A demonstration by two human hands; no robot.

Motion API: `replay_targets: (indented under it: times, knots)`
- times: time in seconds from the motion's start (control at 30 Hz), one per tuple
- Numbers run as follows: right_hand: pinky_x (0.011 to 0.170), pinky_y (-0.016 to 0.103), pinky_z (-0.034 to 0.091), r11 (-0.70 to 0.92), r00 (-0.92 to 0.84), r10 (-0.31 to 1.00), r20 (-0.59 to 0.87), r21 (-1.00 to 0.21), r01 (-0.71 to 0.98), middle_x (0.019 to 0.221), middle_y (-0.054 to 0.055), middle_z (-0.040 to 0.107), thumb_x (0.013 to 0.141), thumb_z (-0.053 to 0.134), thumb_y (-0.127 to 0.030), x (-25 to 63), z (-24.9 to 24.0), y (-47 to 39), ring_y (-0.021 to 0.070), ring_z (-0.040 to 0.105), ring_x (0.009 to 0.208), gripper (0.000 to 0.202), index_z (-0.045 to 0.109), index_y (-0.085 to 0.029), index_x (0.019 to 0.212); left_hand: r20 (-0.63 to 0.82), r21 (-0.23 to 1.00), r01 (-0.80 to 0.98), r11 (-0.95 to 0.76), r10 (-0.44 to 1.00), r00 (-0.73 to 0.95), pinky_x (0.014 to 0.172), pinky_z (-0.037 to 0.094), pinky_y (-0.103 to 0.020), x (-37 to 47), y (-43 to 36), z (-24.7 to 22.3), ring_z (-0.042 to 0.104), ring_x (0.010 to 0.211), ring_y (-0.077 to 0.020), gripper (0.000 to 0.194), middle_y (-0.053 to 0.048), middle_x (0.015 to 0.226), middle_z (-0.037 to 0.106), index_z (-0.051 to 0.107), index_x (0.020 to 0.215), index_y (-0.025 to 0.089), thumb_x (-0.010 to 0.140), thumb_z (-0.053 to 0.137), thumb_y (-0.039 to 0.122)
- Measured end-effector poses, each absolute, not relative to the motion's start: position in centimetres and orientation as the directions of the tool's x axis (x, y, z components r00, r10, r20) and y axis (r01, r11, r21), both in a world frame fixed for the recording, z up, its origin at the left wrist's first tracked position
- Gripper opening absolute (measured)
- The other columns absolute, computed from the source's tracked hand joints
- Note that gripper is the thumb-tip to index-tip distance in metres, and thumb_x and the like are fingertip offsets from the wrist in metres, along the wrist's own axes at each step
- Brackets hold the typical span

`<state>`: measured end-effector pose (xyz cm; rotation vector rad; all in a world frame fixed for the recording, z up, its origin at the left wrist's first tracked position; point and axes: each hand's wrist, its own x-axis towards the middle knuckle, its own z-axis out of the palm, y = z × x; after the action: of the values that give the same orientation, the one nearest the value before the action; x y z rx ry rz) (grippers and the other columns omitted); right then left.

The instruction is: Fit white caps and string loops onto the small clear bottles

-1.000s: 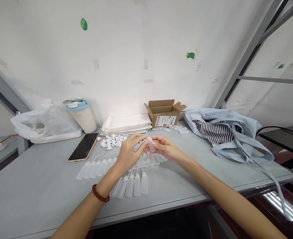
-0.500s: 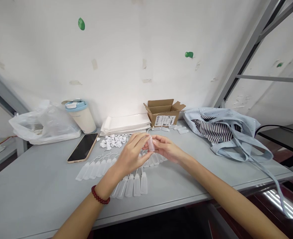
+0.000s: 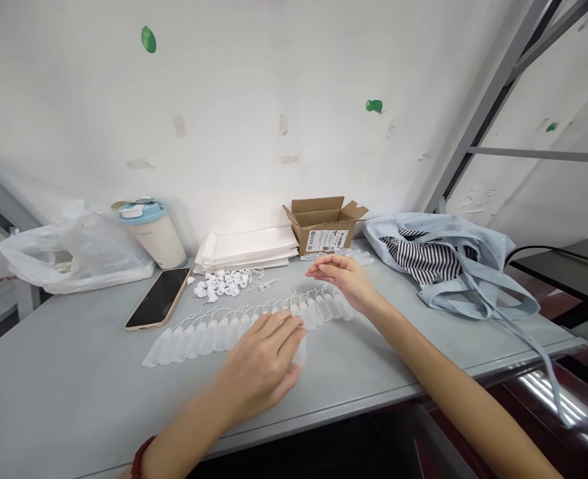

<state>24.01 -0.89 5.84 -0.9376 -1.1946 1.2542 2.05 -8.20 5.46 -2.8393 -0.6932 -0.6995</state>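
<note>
My left hand [image 3: 267,362] is closed around a small translucent plastic bottle [image 3: 300,351], low over the front of the table; the fingers cover most of it. My right hand [image 3: 341,279] hovers with fingers stretched out and nothing visible in them, near the right end of a long row of bottles. That row of small translucent bottles [image 3: 203,338] lies side by side, with thin white tubes at their tops. Behind it sit a pile of white caps [image 3: 223,286] and some loose thin tubes [image 3: 263,283]. More translucent bottles [image 3: 360,255] lie behind my right hand.
On the grey table [image 3: 64,392] lie a phone [image 3: 159,299] and a stack of white paper sheets [image 3: 247,248]. Along the back stand a plastic bag [image 3: 74,249], a lidded cup [image 3: 155,236] and an open cardboard box [image 3: 326,233]. A light-blue cloth bag [image 3: 438,253] rests at right.
My hands have separated: the left came down toward the front with the bottle, the right moved away to the right. The bottle row behind is now more visible.
</note>
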Motion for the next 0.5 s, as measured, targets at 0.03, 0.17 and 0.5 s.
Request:
replay_targets:
  times: [0.03, 0.17, 0.5]
  knots:
    - [0.089, 0.04, 0.047, 0.121, -0.058, 0.989, 0.134, -0.975, -0.185, 0.082, 0.004, 0.07, 0.072, 0.069, -0.027, 24.08, 5.87, -0.85, 0.0199, 0.067, 0.085, 0.011, 0.064, -0.018, 0.076, 0.444, -0.021, 0.466, -0.885, 0.409, 0.797, 0.088, 0.047, -0.045, 2.0, -8.53, 5.28, 0.052, 0.108, -0.0306, 0.034, -0.013, 0.113, 0.062, 0.054, 0.112, 0.013, 0.079, 0.058, 0.015]
    - [0.084, 0.039, 0.048, 0.115, -0.051, 0.991, 0.125, -0.979, -0.166, 0.078, 0.005, 0.069, 0.072, 0.067, -0.025, 23.94, 5.88, -0.9, 0.0197, 0.068, 0.08, 0.01, 0.063, -0.017, 0.076, 0.37, 0.044, 0.472, -0.881, 0.453, 0.811, 0.083, 0.049, -0.043, 1.92, -9.04, 5.11, 0.053, 0.103, -0.0301, 0.031, -0.012, 0.106, 0.063, 0.057, 0.106, 0.014, 0.076, 0.062, 0.02]
    - [0.074, 0.033, 0.047, 0.104, -0.018, 0.994, 0.106, -0.989, -0.103, 0.073, 0.003, 0.068, 0.071, 0.064, -0.025, 23.86, 6.18, -1.04, 0.0171, 0.066, 0.073, 0.009, 0.063, -0.018, 0.076, 0.266, 0.049, 0.526, -0.849, 0.519, 0.812, 0.081, 0.047, -0.041, 1.71, -9.28, 5.4, 0.053, 0.1, -0.0282, 0.018, -0.01, 0.099, 0.061, 0.056, 0.097, 0.018, 0.08, 0.057, 0.023]
